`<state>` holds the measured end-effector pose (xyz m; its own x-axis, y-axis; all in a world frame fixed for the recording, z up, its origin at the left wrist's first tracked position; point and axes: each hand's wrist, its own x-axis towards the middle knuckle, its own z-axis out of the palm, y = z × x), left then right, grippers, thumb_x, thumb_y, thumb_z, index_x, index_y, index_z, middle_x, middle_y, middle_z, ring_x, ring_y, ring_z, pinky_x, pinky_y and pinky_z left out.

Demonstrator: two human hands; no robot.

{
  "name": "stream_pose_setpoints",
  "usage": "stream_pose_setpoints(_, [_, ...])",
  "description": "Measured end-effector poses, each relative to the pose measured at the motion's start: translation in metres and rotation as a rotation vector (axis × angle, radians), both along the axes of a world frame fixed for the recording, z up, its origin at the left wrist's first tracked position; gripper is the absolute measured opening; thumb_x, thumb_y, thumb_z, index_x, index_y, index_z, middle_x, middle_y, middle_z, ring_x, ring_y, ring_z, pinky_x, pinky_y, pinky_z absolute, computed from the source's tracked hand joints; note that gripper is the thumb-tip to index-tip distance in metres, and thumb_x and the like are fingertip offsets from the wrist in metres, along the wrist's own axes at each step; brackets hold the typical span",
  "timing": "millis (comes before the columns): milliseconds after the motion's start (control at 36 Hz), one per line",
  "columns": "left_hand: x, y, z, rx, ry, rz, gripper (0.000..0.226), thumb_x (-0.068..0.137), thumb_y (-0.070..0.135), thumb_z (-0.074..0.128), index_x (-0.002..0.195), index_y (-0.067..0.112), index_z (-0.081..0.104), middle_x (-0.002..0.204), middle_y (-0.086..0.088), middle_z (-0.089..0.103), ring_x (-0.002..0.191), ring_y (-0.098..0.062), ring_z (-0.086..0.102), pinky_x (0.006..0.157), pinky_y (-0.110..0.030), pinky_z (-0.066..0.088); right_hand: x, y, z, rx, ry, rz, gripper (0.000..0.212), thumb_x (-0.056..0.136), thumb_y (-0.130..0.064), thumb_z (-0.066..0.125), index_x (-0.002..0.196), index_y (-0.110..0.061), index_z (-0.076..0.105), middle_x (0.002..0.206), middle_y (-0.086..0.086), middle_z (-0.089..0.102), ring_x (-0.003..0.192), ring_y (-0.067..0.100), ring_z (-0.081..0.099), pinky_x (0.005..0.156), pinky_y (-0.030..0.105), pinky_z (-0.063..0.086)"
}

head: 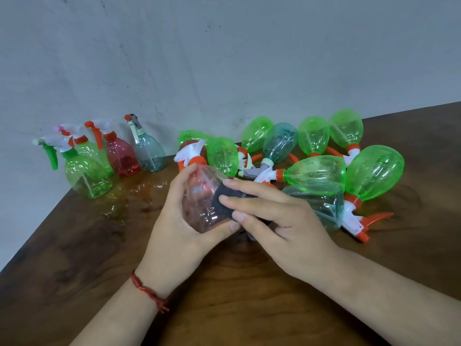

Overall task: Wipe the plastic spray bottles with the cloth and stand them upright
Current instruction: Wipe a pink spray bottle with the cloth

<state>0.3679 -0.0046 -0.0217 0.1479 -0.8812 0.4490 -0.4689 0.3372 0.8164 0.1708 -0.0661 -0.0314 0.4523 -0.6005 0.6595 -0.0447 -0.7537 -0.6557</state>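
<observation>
Left hand (178, 236) grips a pink spray bottle (199, 203); right hand (287, 221) holds a dark cloth (224, 199) against it. Left of it stand four upright bottles (122, 156); right of it lie nine bottles (374, 173).

Close head view, down over table (74, 245)

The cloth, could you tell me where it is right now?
Head view, centre: the right hand holds the cloth against the pink bottle gripped by the left hand.
</observation>
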Motion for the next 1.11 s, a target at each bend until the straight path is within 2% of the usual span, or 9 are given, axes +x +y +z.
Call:
stream_pose_setpoints(83, [0.002,0.001,0.000,0.003,-0.073,-0.057,0.110,0.069,0.023,0.099,0.160,0.034,0.038,0.154,0.013,0.056,0.143,-0.013,0.056,0.117,-0.036,0.050,0.000,-0.001,0.002,0.134,-0.034,-0.012,0.030,0.103,-0.015,0.068,0.130,-0.025,0.076,0.146,-0.020,0.063,0.136,-0.003,0.056,0.115,0.021,0.044])
stream_pose_setpoints(167, [0.001,0.003,-0.001,-0.001,-0.107,-0.115,0.114,0.069,0.020,0.103,0.162,0.031,0.037,0.161,0.007,0.050,0.148,-0.020,0.051,0.120,-0.050,0.045,-0.001,-0.004,0.007,0.287,-0.093,0.003,0.030,0.103,-0.018,0.067,0.129,-0.030,0.076,0.140,-0.022,0.067,0.136,-0.005,0.056,0.119,0.025,0.042])
stream_pose_setpoints(361, [-0.005,0.008,0.001,0.009,-0.145,-0.222,0.117,0.064,0.017,0.103,0.160,0.035,0.039,0.157,0.014,0.052,0.143,-0.019,0.057,0.118,-0.041,0.049,-0.003,-0.006,0.017,0.593,-0.292,0.094,0.026,0.103,-0.018,0.063,0.124,-0.026,0.077,0.120,-0.009,0.079,0.116,0.010,0.073,0.100,0.029,0.057])
stream_pose_setpoints(500, [0.001,0.007,0.003,0.003,-0.184,-0.226,0.118,0.063,0.021,0.103,0.160,0.031,0.037,0.158,0.012,0.051,0.148,-0.020,0.052,0.121,-0.038,0.046,-0.003,-0.008,0.022,0.809,-0.388,0.194,0.027,0.103,-0.014,0.062,0.124,-0.020,0.078,0.120,-0.002,0.079,0.115,0.014,0.074,0.102,0.031,0.058])
stream_pose_setpoints(611, [-0.001,0.006,0.001,-0.004,-0.188,-0.185,0.117,0.064,0.025,0.104,0.160,0.029,0.036,0.158,0.011,0.051,0.147,-0.020,0.052,0.120,-0.038,0.046,-0.004,-0.008,0.020,0.678,-0.327,0.151,0.027,0.102,-0.016,0.064,0.125,-0.022,0.078,0.122,-0.005,0.079,0.119,0.014,0.072,0.107,0.037,0.055])
stream_pose_setpoints(750, [-0.004,0.004,0.000,-0.040,-0.024,-0.075,0.112,0.066,0.021,0.103,0.158,0.027,0.040,0.156,0.005,0.055,0.143,-0.018,0.057,0.115,-0.036,0.052,-0.004,-0.004,0.013,0.378,-0.198,0.078,0.027,0.101,-0.015,0.067,0.124,-0.027,0.077,0.133,-0.018,0.072,0.133,0.001,0.061,0.115,0.023,0.045])
stream_pose_setpoints(833, [0.001,0.000,0.001,-0.061,0.085,-0.025,0.108,0.067,0.014,0.101,0.158,0.022,0.042,0.153,-0.001,0.059,0.138,-0.020,0.062,0.111,-0.041,0.055,-0.002,0.000,0.009,0.255,-0.137,0.074,0.029,0.100,-0.023,0.066,0.127,-0.027,0.076,0.141,-0.019,0.067,0.136,0.001,0.059,0.117,0.028,0.045])
stream_pose_setpoints(944, [0.000,-0.003,0.002,-0.078,0.132,0.009,0.104,0.068,0.014,0.099,0.156,0.020,0.044,0.150,-0.004,0.061,0.135,-0.021,0.064,0.106,-0.035,0.057,-0.002,0.002,0.004,0.051,-0.076,0.036,0.030,0.101,-0.010,0.070,0.130,-0.016,0.076,0.148,-0.010,0.063,0.137,0.006,0.059,0.116,0.035,0.049])
stream_pose_setpoints(1111, [0.004,-0.003,0.000,-0.079,0.052,0.053,0.107,0.067,0.044,0.101,0.156,0.035,0.042,0.158,0.000,0.053,0.143,-0.023,0.057,0.114,-0.048,0.052,-0.001,0.001,0.001,0.013,-0.069,0.019,0.030,0.101,-0.011,0.070,0.129,-0.018,0.077,0.148,-0.012,0.063,0.136,0.005,0.060,0.113,0.034,0.051])
